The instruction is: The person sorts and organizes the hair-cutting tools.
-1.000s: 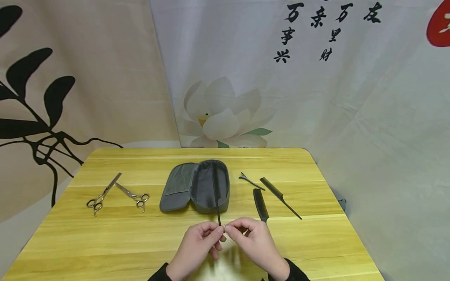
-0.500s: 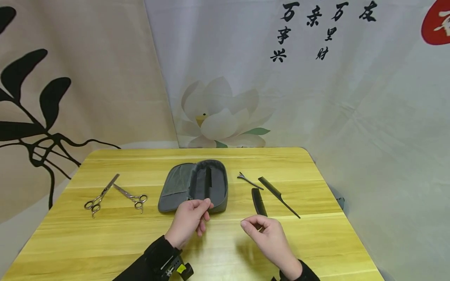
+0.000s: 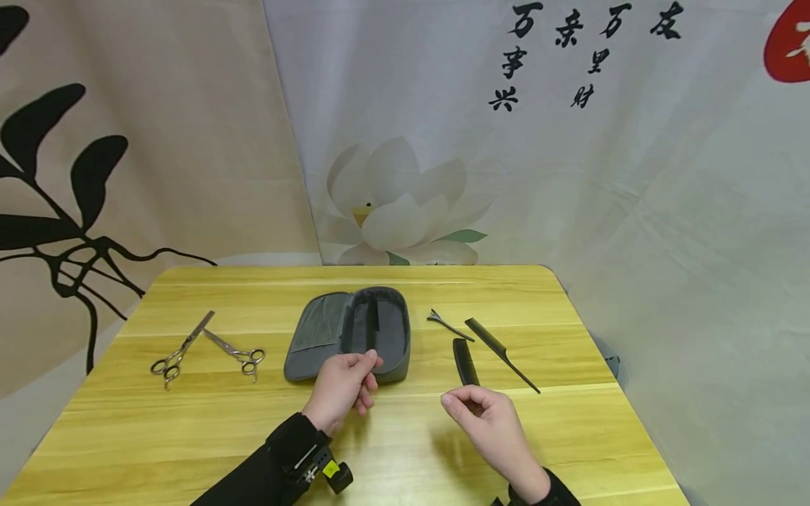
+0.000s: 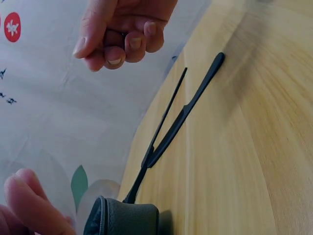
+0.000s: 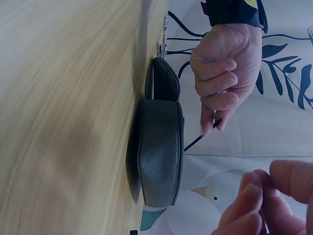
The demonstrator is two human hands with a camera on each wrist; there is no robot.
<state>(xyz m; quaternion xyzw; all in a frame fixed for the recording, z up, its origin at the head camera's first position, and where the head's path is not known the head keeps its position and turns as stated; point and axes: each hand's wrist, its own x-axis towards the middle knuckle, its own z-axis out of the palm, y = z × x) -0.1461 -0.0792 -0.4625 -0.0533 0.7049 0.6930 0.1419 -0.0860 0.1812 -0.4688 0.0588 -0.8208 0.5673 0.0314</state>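
Note:
My left hand (image 3: 342, 386) pinches the end of a black tail comb (image 3: 372, 316) between thumb and forefinger. The comb's toothed part reaches into the open grey zip case (image 3: 395, 369); in the right wrist view its thin tail (image 5: 195, 142) slants down from the fingertips behind the case's rim. Over the table to the right, my right hand (image 3: 487, 429) hovers with nothing held, fingers loosely curled and thumb tip against the forefinger. Just beyond it lies a black handled comb (image 3: 465, 362), its handle hidden by that hand in the head view but visible in the left wrist view.
A second tail comb (image 3: 493, 341) and a grey hair clip (image 3: 449, 325) lie right of the case. Two pairs of scissors, one long-bladed (image 3: 183, 351) and one angled the other way (image 3: 237, 351), rest at left. A printed curtain (image 3: 405, 140) hangs behind the table.
My right hand let go of the tail comb and drew back to the right. My left hand moved forward to the case, and the comb lowered into it.

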